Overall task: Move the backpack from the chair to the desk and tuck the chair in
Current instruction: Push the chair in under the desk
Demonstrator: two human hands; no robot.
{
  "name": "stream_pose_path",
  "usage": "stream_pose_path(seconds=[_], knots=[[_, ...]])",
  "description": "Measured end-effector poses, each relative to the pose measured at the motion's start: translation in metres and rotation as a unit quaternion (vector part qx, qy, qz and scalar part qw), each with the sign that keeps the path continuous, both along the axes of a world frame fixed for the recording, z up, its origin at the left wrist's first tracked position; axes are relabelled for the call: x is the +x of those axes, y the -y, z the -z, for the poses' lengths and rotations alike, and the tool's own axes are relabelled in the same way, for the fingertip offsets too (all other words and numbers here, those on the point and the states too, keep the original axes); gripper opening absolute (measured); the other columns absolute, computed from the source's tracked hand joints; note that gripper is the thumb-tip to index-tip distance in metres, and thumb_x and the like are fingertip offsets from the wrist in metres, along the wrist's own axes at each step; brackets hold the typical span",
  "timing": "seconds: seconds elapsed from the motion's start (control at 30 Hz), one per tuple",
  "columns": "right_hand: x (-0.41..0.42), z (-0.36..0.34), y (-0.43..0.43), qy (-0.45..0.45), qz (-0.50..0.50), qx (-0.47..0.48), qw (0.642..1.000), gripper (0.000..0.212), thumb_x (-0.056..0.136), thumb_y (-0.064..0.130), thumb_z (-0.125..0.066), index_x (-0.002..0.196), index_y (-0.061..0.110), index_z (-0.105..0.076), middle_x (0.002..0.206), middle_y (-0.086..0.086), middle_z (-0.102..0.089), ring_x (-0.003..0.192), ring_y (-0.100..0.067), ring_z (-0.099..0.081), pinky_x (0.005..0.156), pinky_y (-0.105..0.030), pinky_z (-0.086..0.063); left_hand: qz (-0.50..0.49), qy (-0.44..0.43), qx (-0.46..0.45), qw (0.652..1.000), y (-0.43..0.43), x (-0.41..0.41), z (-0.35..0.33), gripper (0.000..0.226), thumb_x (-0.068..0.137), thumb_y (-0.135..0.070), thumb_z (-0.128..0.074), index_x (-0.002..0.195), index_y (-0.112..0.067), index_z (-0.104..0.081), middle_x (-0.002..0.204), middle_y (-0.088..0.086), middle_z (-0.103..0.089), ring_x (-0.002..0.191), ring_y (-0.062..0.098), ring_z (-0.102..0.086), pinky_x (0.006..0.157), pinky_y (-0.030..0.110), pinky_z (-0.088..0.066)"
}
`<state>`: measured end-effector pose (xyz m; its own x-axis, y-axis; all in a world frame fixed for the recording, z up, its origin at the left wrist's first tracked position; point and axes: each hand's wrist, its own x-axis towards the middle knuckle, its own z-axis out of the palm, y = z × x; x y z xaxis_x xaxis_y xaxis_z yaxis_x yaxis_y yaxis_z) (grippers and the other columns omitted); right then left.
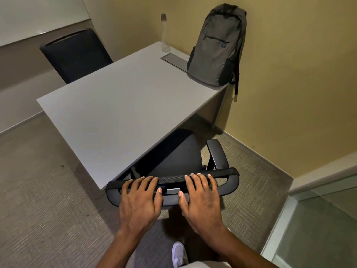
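— Could you read any brand or label?
— No. The grey backpack carried a small dark patch on its front pocket, but you could not read it, and the pale tag on the chair's backrest was blank at that size.

— What about containers?
— You had a clear bottle with a grey cap standing at the far end of the desk, near the wall; its contents could not be told. The backpack's zips looked closed, so nothing inside showed.

— Where was the backpack?
— Upright on the desk's far right corner, leaning on the yellow wall, one strap hanging over the edge, just beside a cable hatch set in the top.

— And your hands?
— Your left hand and right hand both lay on the backrest's top edge, fingers spread flat over it, thumbs behind, not clenched. The seat sat partly under the desk, right armrest outside.

— Anything else around?
— A second black chair stood at the far left side, and a glass partition at near right.
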<state>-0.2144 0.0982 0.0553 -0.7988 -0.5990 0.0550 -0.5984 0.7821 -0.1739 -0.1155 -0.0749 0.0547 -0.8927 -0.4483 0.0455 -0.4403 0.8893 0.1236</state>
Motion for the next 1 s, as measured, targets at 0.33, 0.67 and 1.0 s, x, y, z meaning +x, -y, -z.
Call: stream_pose_path(seconds=[0.33,0.67,1.0], knots=[[-0.052,0.013,-0.021,-0.03,-0.014,-0.027,0.999,0.053,0.103,0.049,-0.038,0.139,0.02,-0.063,0.14,-0.003,-0.067,0.137,-0.021,-0.056,0.122,-0.05,-0.036,-0.024,-0.026,0.001,0.999,-0.032,-0.04,0.0,0.048,0.101,-0.046,-0.039,0.126,-0.019,-0.071,0.124,0.004,-0.077,0.116,0.025,-0.07,0.106,0.053,-0.047],[-0.166,0.013,-0.058,-0.073,-0.058,-0.075,0.993,0.046,0.102,0.044,-0.043,0.136,0.021,-0.064,0.137,0.001,-0.068,0.134,-0.017,-0.056,0.122,-0.044,-0.035,-0.087,-0.01,0.027,0.996,-0.085,-0.137,-0.017,0.049,0.104,-0.049,-0.031,0.121,-0.021,-0.067,0.122,0.003,-0.075,0.115,0.026,-0.067,0.107,0.054,-0.04],[-0.249,0.014,-0.054,-0.061,-0.113,-0.079,0.989,0.042,0.101,0.044,-0.046,0.134,0.028,-0.065,0.136,0.007,-0.068,0.132,-0.012,-0.056,0.118,-0.04,-0.037,-0.122,-0.002,0.044,0.991,-0.1,-0.196,-0.018,0.059,0.105,-0.052,-0.023,0.127,-0.018,-0.065,0.124,0.009,-0.073,0.12,0.032,-0.064,0.111,0.058,-0.04]])
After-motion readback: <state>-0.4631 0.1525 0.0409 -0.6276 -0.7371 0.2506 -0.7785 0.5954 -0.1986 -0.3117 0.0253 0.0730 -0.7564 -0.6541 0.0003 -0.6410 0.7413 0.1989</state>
